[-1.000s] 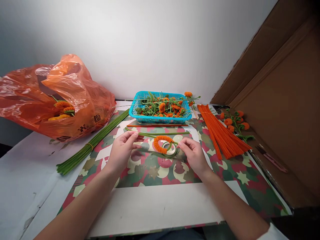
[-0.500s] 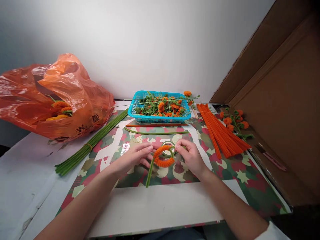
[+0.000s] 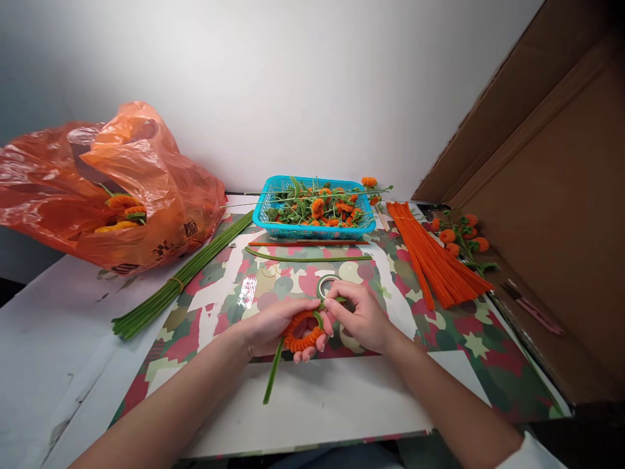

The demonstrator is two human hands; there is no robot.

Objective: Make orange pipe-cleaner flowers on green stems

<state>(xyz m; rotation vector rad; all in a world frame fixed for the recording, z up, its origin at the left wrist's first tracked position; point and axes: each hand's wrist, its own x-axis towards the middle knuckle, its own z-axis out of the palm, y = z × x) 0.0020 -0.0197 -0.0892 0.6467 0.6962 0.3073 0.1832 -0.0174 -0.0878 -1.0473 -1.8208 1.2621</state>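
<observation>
An orange coiled pipe-cleaner ring on a green pipe cleaner lies in my left hand, whose fingers curl beneath it and whose thumb presses at its upper edge. One end of the green stem hangs down toward the white board. My right hand pinches the other green end at the upper right of the ring, its fingertips touching those of my left hand. Just behind my right fingers lies a roll of green tape, partly hidden by them.
A blue basket of orange flowers stands at the back. Left are an orange plastic bag and bundled green pipe cleaners. Right are orange pipe cleaners, loose flowers and a pink-handled cutter beside cardboard.
The ring has moved down and left into my left palm. My left hand has closed on it, and my right hand has shifted left to meet it, still pinching the green end.
</observation>
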